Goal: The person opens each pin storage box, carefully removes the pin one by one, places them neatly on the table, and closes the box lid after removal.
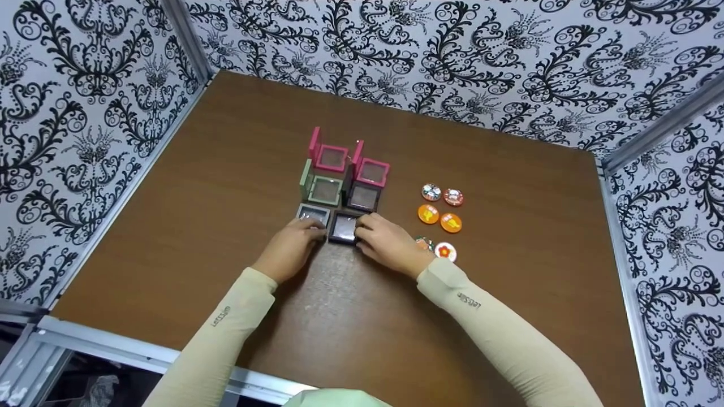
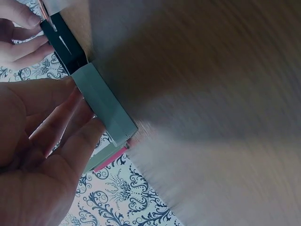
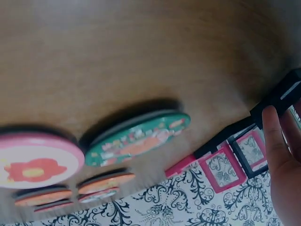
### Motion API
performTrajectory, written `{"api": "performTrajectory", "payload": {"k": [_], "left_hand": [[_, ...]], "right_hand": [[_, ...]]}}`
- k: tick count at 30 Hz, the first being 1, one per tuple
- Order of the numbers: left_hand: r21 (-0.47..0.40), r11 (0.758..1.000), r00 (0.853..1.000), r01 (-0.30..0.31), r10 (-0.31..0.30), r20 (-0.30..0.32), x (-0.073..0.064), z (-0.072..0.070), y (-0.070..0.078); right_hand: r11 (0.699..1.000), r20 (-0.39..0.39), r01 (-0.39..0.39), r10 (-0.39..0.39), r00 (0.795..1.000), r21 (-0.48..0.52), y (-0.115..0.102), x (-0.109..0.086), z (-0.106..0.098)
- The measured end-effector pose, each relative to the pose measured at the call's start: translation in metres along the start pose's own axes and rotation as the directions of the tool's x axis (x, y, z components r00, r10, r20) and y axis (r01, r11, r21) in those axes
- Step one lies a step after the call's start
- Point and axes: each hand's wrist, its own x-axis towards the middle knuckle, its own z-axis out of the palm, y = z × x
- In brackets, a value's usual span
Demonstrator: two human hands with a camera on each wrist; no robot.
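Over the grey square case (image 1: 314, 213) with a clear window, my left hand (image 1: 293, 244) bends its fingers, gripping its edges. In the left wrist view, fingertips of that hand touch the grey case (image 2: 104, 102) along its side. A black square case (image 1: 344, 228) lies right beside it, and my right hand (image 1: 389, 241) holds its right edge. A finger of the right hand (image 3: 284, 155) rests against the black case (image 3: 277, 96) in the right wrist view. Some fingers are hidden. Behind stand an open green case (image 1: 326, 191) and an open black case (image 1: 364, 196).
Two open pink cases (image 1: 374, 172) stand farthest back, lids upright. Right of the cases lie several round badges: two patterned ones (image 1: 431, 192), two orange ones (image 1: 428, 214), a white flower one (image 1: 445, 252) and a green-rimmed one (image 3: 141, 139). Patterned walls (image 1: 396, 51) enclose the brown table (image 1: 526, 186).
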Motion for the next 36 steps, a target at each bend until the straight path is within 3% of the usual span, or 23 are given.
{"api": "performTrajectory", "payload": {"k": [8, 14, 18, 23, 28, 36], "left_hand": [[0.010, 1.000, 1.000, -0.001, 0.001, -0.016, -0.003, -0.002, 0.000], [-0.009, 1.000, 1.000, 0.000, 0.000, -0.027, -0.004, -0.005, 0.001], [-0.004, 1.000, 0.999, -0.001, 0.001, -0.033, -0.003, -0.005, 0.002], [0.001, 1.000, 1.000, -0.003, 0.003, -0.026, 0.000, -0.001, 0.000], [-0.010, 1.000, 1.000, -0.007, 0.007, -0.031, -0.001, 0.004, 0.001], [-0.014, 1.000, 0.999, -0.007, 0.007, -0.044, -0.001, 0.002, 0.000]], "right_hand": [[0.999, 0.026, -0.048, 0.048, 0.999, -0.007, -0.005, 0.004, 0.007], [0.998, 0.062, -0.064, 0.066, 0.996, -0.027, -0.003, 0.010, -0.001], [0.995, -0.014, -0.073, 0.073, 0.997, -0.064, 0.005, 0.026, -0.013], [0.996, -0.145, -0.059, 0.050, 0.988, -0.062, 0.019, 0.061, -0.025], [0.992, -0.091, -0.067, 0.058, 0.994, -0.105, 0.031, 0.084, -0.023], [0.992, -0.046, -0.096, 0.092, 0.995, -0.083, 0.033, 0.088, -0.021]]}}
